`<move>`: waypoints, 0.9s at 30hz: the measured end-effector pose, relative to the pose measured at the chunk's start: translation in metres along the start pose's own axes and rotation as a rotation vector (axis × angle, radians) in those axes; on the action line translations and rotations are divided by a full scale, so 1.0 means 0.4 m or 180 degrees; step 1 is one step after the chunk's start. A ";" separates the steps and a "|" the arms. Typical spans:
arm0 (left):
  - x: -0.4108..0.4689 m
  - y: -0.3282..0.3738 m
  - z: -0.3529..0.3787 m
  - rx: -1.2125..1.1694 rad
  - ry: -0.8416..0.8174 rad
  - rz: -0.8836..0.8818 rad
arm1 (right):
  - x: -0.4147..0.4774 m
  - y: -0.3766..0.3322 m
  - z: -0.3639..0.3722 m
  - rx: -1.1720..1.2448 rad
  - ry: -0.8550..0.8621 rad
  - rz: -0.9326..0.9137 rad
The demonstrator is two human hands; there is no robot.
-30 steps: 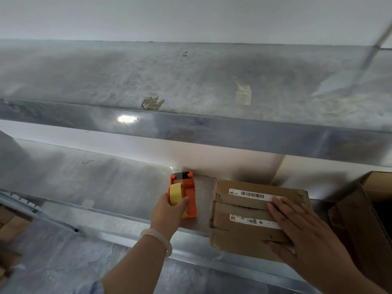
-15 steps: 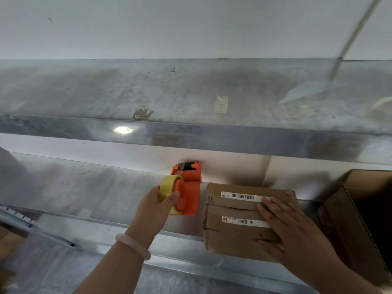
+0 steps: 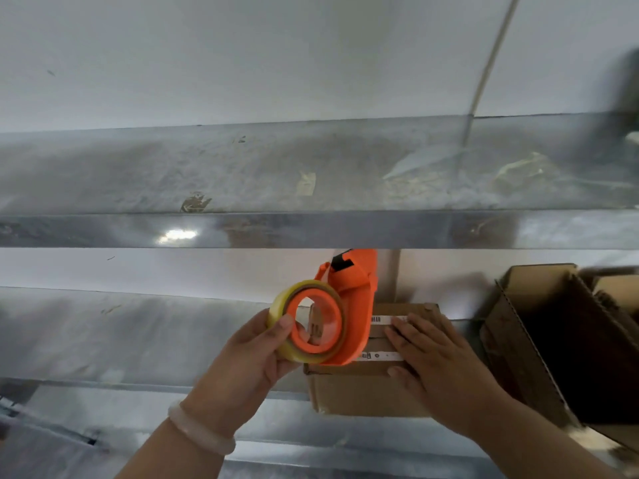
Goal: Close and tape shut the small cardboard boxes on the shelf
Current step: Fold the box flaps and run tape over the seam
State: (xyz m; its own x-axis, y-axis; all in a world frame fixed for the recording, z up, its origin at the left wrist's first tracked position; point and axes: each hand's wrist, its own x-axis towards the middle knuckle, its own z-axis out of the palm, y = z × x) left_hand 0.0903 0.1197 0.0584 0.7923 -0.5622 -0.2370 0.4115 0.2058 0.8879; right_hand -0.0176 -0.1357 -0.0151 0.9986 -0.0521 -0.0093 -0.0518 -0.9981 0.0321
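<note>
Tape dispenser (image 3: 349,305): glossy orange plastic with a yellowish roll, gripped in left hand (image 3: 249,361).
Box (image 3: 366,385): creased brown cardboard on the metal shelf (image 3: 103,333), right hand (image 3: 442,368) flat on top.

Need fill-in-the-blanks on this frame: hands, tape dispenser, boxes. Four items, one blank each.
1. The left hand grips a tape dispenser whose body is ____.
2. The right hand rests flat on the small cardboard box, whose top flaps are ____.
3. The larger cardboard box to its right is ____, its dark inside showing.
4. The pale bracelet sits on the ____ wrist.

Missing words: orange; closed; open; left.
</note>
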 end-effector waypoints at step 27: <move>0.035 -0.113 0.129 -0.1212 -0.1464 -0.0754 | -0.047 -0.094 -0.110 0.7517 0.0002 0.1085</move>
State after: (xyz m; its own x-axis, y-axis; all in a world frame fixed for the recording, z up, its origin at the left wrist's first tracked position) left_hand 0.0596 0.0612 0.0353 0.4210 -0.8960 -0.1411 0.7498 0.2562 0.6100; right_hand -0.0339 -0.0960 0.0277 0.9556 -0.1562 -0.2499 -0.0672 0.7102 -0.7008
